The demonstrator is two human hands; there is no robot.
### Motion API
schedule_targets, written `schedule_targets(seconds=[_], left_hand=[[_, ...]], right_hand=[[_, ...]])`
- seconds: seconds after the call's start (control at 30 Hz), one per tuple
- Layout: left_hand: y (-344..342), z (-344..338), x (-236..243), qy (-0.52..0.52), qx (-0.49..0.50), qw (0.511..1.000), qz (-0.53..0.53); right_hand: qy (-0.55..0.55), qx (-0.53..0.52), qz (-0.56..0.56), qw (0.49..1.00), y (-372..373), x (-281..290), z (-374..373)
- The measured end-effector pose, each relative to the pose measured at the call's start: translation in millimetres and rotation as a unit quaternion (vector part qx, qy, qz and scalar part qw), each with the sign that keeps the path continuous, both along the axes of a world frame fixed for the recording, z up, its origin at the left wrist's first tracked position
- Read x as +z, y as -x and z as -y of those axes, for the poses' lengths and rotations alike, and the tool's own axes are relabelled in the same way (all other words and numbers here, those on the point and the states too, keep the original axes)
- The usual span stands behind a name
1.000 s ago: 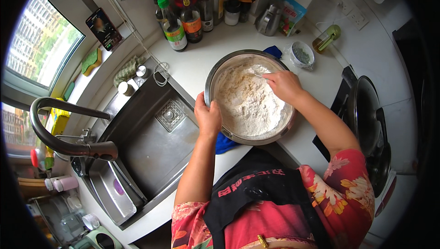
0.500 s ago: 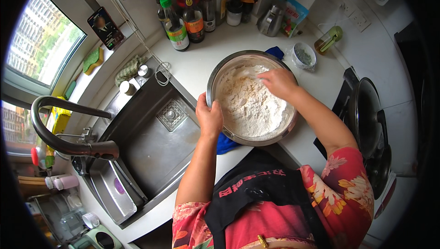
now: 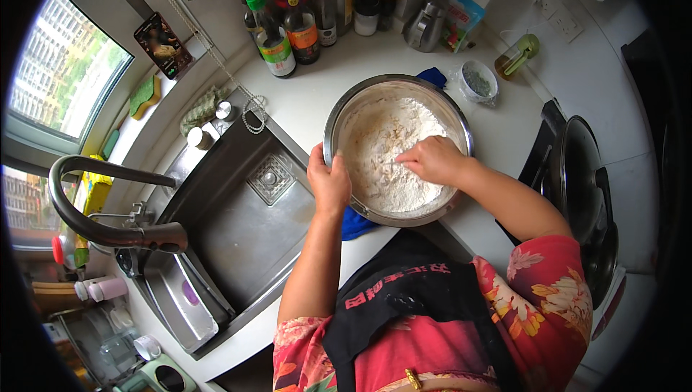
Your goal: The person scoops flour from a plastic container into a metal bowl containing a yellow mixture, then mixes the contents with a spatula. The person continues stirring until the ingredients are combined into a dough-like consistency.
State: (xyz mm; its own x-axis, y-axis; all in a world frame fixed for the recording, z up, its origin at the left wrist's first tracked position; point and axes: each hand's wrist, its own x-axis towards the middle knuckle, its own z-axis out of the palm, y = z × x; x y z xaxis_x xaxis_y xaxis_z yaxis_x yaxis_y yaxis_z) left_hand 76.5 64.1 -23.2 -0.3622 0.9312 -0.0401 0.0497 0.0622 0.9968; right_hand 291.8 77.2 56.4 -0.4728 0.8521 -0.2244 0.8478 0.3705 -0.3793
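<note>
A wide steel mixing bowl [image 3: 337, 119] stands on the counter, partly over a blue cloth [image 3: 356, 225]. Inside lies white flour [image 3: 389, 194], with rougher, yellowish clumps toward its middle. My left hand [image 3: 331, 179] grips the bowl's left rim, thumb on the inner side and fingers outside. Over the right half of the flour, my right hand [image 3: 435, 161] is closed, its fingertips pinched and pointing down-left at the mixture. What those fingers hold, if anything, is too small to make out.
Left of the bowl is a steel sink [image 3: 245, 237] with a curved faucet [image 3: 108, 165]. Sauce bottles [image 3: 274, 49] and a metal pot [image 3: 425, 25] stand behind. A small wrapped bowl [image 3: 477, 82] and an oil jug [image 3: 517, 56] sit at back right; a lidded pan [image 3: 580, 168] is at right.
My right hand has moved from the bowl's upper right down toward the middle right of the flour. The flour's surface has shifted. My left hand stays on the rim.
</note>
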Motion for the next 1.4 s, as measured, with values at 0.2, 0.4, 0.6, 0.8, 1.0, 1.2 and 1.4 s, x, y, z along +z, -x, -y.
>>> schedule_targets(seconds=[0.2, 0.4, 0.6, 0.8, 1.0, 1.2, 1.4], left_hand=[[-0.5, -0.4, 0.5, -0.023, 0.007, 1.000, -0.019], [0.6, -3.4, -6.7, -0.019, 0.001, 1.000, -0.009], [-0.4, -0.9, -0.6, -0.012, 0.004, 1.000, 0.007], [0.4, -0.9, -1.2, -0.016, -0.003, 1.000, -0.015], [1.6, -1.7, -6.1, -0.015, -0.005, 1.000, 0.017], [1.4, -3.0, -6.2, -0.020, -0.005, 1.000, 0.004], [-0.1, -2.5, -5.7, -0.022, -0.003, 1.000, 0.019]], right_hand=[[-0.065, -0.105, -0.017, 0.992, -27.6, -2.5, -33.1], [-0.105, -0.073, 0.069, 0.989, -18.4, -12.3, -24.7], [0.029, -0.016, -0.067, 0.997, -21.0, 14.7, 6.0], [0.072, -0.002, -0.015, 0.997, -11.7, -1.3, 15.1], [-0.019, -0.098, -0.022, 0.995, -27.4, -6.0, -22.9], [-0.058, -0.133, 0.048, 0.988, -27.4, -2.8, -14.0], [0.033, -0.027, 0.023, 0.999, -42.0, 26.1, 10.6]])
